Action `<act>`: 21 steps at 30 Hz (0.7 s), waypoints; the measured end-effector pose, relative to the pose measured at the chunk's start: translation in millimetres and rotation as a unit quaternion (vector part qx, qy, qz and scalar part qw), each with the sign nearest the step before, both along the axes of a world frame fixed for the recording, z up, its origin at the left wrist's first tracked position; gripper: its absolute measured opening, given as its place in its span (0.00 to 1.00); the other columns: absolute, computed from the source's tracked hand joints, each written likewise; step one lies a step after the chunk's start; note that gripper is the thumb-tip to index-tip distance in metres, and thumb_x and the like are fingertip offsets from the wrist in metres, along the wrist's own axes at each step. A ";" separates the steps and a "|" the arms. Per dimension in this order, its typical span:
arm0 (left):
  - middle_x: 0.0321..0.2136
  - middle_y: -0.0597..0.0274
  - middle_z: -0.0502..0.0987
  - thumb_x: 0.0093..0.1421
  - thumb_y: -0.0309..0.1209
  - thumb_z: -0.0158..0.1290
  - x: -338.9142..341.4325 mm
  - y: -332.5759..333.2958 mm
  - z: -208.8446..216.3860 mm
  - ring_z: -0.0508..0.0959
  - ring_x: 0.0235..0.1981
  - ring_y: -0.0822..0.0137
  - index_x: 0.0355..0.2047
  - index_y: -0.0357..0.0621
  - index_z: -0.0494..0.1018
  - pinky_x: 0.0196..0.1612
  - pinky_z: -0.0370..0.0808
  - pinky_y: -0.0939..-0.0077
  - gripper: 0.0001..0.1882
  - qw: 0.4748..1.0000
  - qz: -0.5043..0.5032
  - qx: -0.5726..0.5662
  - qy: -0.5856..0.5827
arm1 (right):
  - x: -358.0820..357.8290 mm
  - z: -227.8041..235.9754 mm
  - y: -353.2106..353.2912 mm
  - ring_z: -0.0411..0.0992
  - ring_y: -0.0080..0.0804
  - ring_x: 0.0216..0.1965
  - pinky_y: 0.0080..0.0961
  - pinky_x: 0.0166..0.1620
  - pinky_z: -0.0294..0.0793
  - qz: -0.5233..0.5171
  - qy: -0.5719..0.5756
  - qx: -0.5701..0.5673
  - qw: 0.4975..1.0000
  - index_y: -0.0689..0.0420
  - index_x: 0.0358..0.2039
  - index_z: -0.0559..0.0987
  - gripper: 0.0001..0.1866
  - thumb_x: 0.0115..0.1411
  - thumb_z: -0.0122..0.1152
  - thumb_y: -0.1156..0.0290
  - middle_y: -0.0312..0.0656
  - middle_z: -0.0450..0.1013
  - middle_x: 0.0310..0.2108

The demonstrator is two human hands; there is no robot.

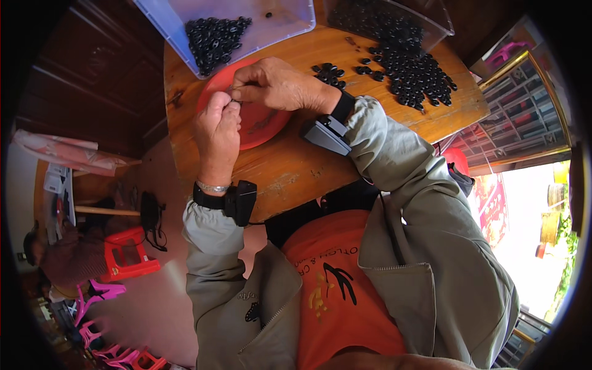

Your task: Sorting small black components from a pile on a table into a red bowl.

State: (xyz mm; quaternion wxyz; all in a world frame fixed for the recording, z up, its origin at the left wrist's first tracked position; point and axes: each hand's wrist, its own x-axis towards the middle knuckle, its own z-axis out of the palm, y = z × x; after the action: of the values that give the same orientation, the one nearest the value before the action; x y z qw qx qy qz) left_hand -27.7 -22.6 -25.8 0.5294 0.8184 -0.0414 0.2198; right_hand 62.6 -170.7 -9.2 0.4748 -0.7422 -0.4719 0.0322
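Observation:
Over a round red plate (266, 128) my two hands meet, fingertips touching. My left hand (219, 123) is closed, thumb and fingers pinched together. From the right, my right hand (277, 85) bends its fingers in against the left fingertips, also in a pinch. Whatever small thing lies between them is hidden by the fingers. Beside my right wrist is a small cluster of shiny black round pieces (328, 74) on the wooden table (296, 169). Farther right spreads a larger heap of the same black pieces (419, 81).
A pale translucent bin (280, 20) at the far side holds a pile of black pieces (216, 44). At the far right, a clear box (436, 29) lies tipped, with pieces spilling from it. A red stool (132, 250) stands on the floor at left, with pink stools (92, 299) nearer.

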 end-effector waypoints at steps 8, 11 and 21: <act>0.16 0.68 0.66 0.58 0.28 0.47 0.1 2.6 -1.1 0.66 0.18 0.78 0.26 0.38 0.68 0.22 0.66 0.82 0.07 0.998 -0.028 -0.052 0.022 | -0.8 9.1 -10.2 0.71 0.38 0.26 0.28 0.33 0.70 0.005 -0.052 -0.036 0.998 0.59 0.30 0.77 0.11 0.56 0.58 0.64 0.45 0.74 0.24; 0.16 0.69 0.66 0.59 0.29 0.47 -2.4 2.2 3.4 0.66 0.18 0.78 0.27 0.38 0.68 0.22 0.65 0.83 0.07 0.999 -0.004 -0.043 0.009 | 2.4 18.7 -31.6 0.72 0.41 0.26 0.30 0.32 0.71 -0.076 -0.132 -0.040 0.988 0.57 0.30 0.78 0.13 0.55 0.58 0.59 0.45 0.73 0.23; 0.17 0.69 0.66 0.59 0.28 0.46 -6.1 -0.1 11.3 0.66 0.18 0.79 0.27 0.38 0.68 0.22 0.64 0.85 0.06 0.998 0.015 -0.055 0.015 | 63.7 1.0 -122.8 0.74 0.40 0.31 0.31 0.35 0.71 -0.177 -0.108 -0.265 0.942 0.57 0.27 0.79 0.08 0.44 0.61 0.71 0.43 0.76 0.26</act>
State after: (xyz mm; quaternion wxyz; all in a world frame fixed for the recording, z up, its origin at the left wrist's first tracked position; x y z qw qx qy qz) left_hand -33.8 -22.7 -14.5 0.5710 0.7916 -0.0090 0.2173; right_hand 126.3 -293.5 -8.2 0.2053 -0.9116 -0.3561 -0.0093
